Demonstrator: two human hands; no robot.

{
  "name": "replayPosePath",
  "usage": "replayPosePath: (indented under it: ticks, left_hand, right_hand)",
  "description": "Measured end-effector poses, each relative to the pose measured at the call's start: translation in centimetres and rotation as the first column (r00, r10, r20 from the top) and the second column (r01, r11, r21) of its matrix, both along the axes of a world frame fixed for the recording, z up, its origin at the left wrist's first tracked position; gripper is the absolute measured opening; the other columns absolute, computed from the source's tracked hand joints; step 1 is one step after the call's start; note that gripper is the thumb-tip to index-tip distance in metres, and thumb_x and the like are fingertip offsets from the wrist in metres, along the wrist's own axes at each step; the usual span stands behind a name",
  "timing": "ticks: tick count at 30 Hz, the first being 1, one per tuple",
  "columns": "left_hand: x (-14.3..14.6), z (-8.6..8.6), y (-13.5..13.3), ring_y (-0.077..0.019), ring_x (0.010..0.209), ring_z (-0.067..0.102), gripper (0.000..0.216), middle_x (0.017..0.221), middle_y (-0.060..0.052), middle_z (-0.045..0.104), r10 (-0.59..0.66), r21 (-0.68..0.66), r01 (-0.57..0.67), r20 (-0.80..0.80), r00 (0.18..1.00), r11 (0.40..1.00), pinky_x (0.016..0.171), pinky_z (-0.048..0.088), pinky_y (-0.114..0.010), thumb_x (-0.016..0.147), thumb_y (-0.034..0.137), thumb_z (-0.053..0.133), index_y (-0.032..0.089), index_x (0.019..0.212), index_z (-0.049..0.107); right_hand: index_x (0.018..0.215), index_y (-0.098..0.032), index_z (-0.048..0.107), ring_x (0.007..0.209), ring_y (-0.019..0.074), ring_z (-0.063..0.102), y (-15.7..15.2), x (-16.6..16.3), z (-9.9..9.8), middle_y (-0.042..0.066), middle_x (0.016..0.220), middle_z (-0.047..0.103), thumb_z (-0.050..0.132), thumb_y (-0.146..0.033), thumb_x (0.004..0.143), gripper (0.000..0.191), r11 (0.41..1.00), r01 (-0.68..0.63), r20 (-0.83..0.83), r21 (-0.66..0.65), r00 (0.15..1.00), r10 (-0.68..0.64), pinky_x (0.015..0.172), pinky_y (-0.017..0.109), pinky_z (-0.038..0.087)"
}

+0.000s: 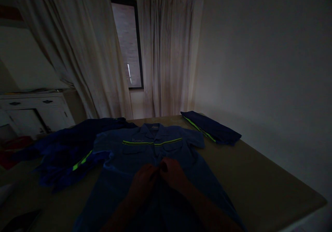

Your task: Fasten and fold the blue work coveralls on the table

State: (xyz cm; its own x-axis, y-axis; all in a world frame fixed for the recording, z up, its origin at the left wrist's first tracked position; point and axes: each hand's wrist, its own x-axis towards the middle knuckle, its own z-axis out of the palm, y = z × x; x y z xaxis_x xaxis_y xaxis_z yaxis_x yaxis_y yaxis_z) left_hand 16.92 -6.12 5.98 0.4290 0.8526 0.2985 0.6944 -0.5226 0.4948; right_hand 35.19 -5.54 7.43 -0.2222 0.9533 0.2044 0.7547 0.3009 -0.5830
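Left of the hands, a crumpled blue garment [67,151] lay on the table [259,176]. The left hand [143,183] and right hand [173,174] met, fingers pinched on the front of the blue work shirt [137,153] spread beneath them; up and right lay a folded garment [211,128].

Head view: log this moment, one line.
left hand, right hand: on shirt front | shirt: spread on table | folded garment: right | crumpled garment: left
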Motion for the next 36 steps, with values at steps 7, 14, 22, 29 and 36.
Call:
replayPosePath:
  ticks: [7, 14, 22, 29, 36]
  left_hand:
    - [-0.2, -0.6, 0.3, -0.0196, 0.102, 0.066, 0.026, 0.107, -0.004, 0.072, -0.003, -0.013, 0.004, 0.052, 0.999, 1.000, 0.092, 0.050, -0.033, 0.093, 0.014, 0.049, 0.025, 0.107, 0.068]
    - [0.0, -1.0, 0.3, -0.0184, 0.107, 0.066, 0.036, 0.116, -0.002, 0.071, -0.025, 0.074, 0.020, 0.070, 0.997, 0.997, 0.095, 0.052, -0.031, 0.097, 0.017, 0.047, 0.031, 0.127, 0.062]
    - [-0.4, -1.8, 0.8, -0.0185, 0.101, 0.067, 0.030, 0.107, -0.004, 0.071, -0.025, 0.099, 0.024, 0.007, 1.000, 0.995, 0.090, 0.053, -0.031, 0.097, 0.010, 0.045, 0.025, 0.112, 0.066]
    - [-0.7, -1.5, 0.7, -0.0209, 0.099, 0.065, 0.028, 0.109, -0.006, 0.068, -0.023, 0.348, 0.050, -0.082, 0.996, 0.936, 0.087, 0.053, -0.034, 0.091, 0.001, 0.047, 0.021, 0.102, 0.064]
    - [-0.9, -1.1, 1.3, -0.0188, 0.085, 0.061, 0.024, 0.091, -0.002, 0.065, -0.101, 0.396, 0.176, -0.204, 0.974, 0.901, 0.077, 0.048, -0.032, 0.090, 0.000, 0.052, 0.021, 0.095, 0.062]
  right_hand:
    - [0.094, -0.017, 0.073, 0.080, 0.0176, 0.066, 0.4, 0.1, -0.9, 0.004, 0.085, 0.074, 0.063, -0.019, 0.080, 0.017, 0.999, -0.045, -0.170, -0.011, 0.985, 0.042, 0.070, 0.025, 0.041]
    - [0.080, -0.018, 0.073, 0.071, 0.0171, 0.066, 1.1, 0.1, -0.8, 0.002, 0.073, 0.071, 0.051, -0.020, 0.083, 0.022, 0.979, -0.061, -0.424, -0.193, 0.905, -0.027, 0.063, 0.025, 0.045]
    - [0.086, -0.018, 0.071, 0.059, 0.0124, 0.058, 2.0, 1.1, -1.4, -0.001, 0.072, 0.067, 0.068, -0.026, 0.076, 0.013, 0.932, -0.231, -0.556, -0.279, 0.830, 0.039, 0.052, 0.021, 0.043]
    - [0.081, -0.019, 0.069, 0.057, 0.0118, 0.058, 2.1, 1.2, -1.0, -0.001, 0.069, 0.066, 0.070, -0.028, 0.075, 0.011, 0.922, -0.246, -0.583, -0.299, 0.812, 0.028, 0.053, 0.022, 0.042]
    - [0.079, -0.018, 0.069, 0.055, 0.0127, 0.059, 2.8, 0.9, -1.6, -0.002, 0.062, 0.064, 0.070, -0.031, 0.067, 0.018, 0.850, -0.271, -0.651, -0.453, 0.751, -0.108, 0.051, 0.022, 0.039]
